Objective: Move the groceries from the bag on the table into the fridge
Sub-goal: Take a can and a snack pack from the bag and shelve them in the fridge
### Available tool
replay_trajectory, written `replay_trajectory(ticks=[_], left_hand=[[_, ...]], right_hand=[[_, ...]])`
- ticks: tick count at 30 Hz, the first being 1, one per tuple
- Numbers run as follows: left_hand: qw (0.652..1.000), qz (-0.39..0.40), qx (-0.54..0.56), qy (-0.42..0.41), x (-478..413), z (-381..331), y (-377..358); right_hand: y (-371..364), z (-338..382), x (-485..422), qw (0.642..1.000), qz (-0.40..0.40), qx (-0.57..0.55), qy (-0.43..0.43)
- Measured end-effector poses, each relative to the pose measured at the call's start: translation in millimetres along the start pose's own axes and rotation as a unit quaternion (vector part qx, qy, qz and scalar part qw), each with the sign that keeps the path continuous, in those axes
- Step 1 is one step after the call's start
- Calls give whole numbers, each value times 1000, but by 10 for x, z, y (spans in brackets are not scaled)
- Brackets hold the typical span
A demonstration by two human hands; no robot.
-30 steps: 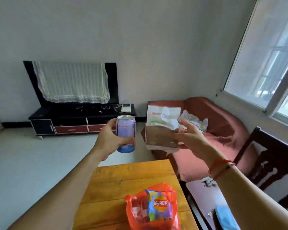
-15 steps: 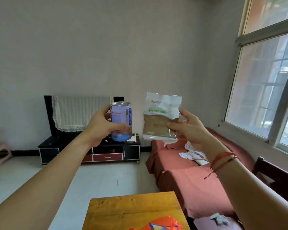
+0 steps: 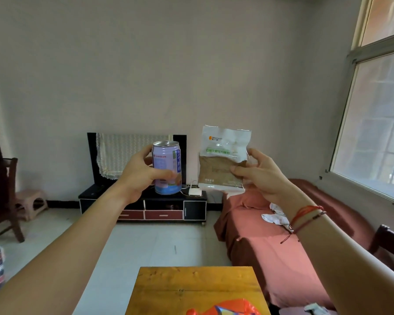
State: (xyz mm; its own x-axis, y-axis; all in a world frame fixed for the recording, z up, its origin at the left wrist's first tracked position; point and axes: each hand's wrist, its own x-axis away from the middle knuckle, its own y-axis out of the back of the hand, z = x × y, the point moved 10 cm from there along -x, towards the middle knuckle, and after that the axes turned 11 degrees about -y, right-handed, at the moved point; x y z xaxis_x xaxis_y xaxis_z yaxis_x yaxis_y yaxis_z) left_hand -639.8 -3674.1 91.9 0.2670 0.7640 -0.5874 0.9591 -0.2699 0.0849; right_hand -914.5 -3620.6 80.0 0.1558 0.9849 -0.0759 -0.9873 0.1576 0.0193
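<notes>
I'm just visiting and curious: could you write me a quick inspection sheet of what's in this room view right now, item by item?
Surface: wooden table, mostly bare.
Job's things: purple can held upright in the left hand; white and brown packet in the right hand; orange bag at the table's near edge. Fridge: nothing seen.
Clutter: crumpled white item on the red sofa.
Fingers: both hands raised, each closed on its item.
Cables: thin wires by the white box on the TV stand.
Surroundings: window at right, dark chair and pink stool at left.
</notes>
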Motion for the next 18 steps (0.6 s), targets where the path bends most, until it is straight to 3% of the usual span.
replay_trajectory(ticks=[9,18], left_hand=[[997,-63,-39,20,284,-31,465],[984,-151,-96,18,890,-293,1471]], right_hand=[[-484,-45,-82,998,58,4,1],[-1671,-122,-114,988,155,17,-3]])
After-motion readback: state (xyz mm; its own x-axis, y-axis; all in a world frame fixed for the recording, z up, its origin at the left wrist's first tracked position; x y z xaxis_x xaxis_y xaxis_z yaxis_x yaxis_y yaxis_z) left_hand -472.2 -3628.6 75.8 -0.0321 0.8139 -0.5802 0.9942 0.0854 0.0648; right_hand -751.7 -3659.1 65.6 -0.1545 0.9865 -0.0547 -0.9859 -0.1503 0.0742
